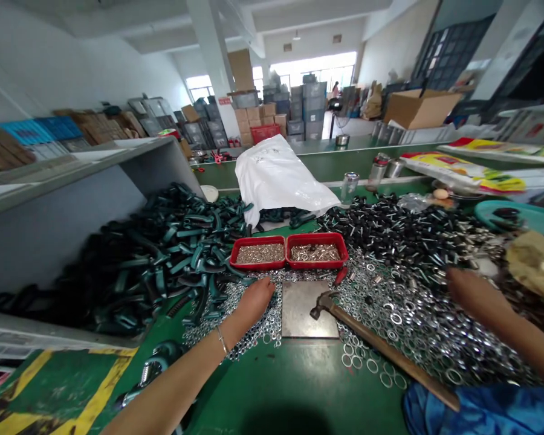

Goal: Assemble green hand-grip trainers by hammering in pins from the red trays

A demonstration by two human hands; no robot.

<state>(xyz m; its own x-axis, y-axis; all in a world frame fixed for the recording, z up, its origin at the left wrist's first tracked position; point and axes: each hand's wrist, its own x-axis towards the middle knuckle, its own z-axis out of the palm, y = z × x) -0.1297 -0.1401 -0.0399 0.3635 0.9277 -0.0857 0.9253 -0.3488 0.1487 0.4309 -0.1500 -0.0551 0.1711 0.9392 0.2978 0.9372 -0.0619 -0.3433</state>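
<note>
My left hand [257, 298] is over the loose metal rings [240, 332], just left of a flat steel plate [303, 320]. Its fingers are curled together, and whatever they hold is hidden. Far to the right, my right hand [465, 289] reaches into the edge of a heap of black-knobbed metal parts [390, 235]; its fingers are blurred and partly hidden. A claw hammer [372, 338] lies with its head on the plate and its wooden handle slanting toward me. Shiny metal rings [390, 314] spread between the plate and my right hand.
Two red trays [258, 266] of small metal pieces stand behind the plate. Dark green curved handles [176, 241] are heaped at left beside a grey shelf [172, 163]. A white sack [281, 175] lies behind; blue cloth [480, 411] sits at front right.
</note>
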